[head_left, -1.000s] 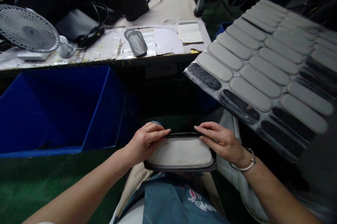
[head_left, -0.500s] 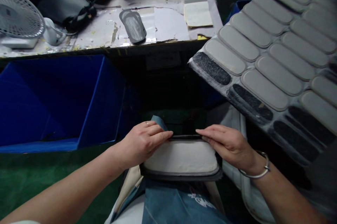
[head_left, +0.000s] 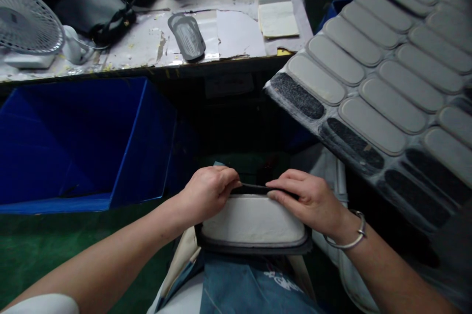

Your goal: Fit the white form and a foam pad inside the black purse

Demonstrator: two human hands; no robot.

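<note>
A white, rounded oblong pad (head_left: 254, 223) with dark material round its edge lies across my lap on a blue apron (head_left: 243, 284). Along its far side runs a strip of black edging (head_left: 254, 188). My left hand (head_left: 210, 191) pinches this edging near the left corner, fingers curled together. From the right, my right hand (head_left: 308, 198) grips the same edging between thumb and fingers, a silver bracelet on the wrist. Fingertips of both hands partly cover the strip. The pad's near edge rests against the apron, a dark layer showing under it.
A blue bin (head_left: 121, 156) stands open at left. On the right, a slanted board (head_left: 317, 124) bears several rows of pale oblong pads. The worktable (head_left: 147, 55) beyond holds a white fan (head_left: 29, 18), stacked grey pieces (head_left: 189, 41) and a notepad (head_left: 277, 18).
Both hands have moved inward along the far edge, the right one clearly leftward. The left fingers have curled in more, and the black edging now shows raised between the hands.
</note>
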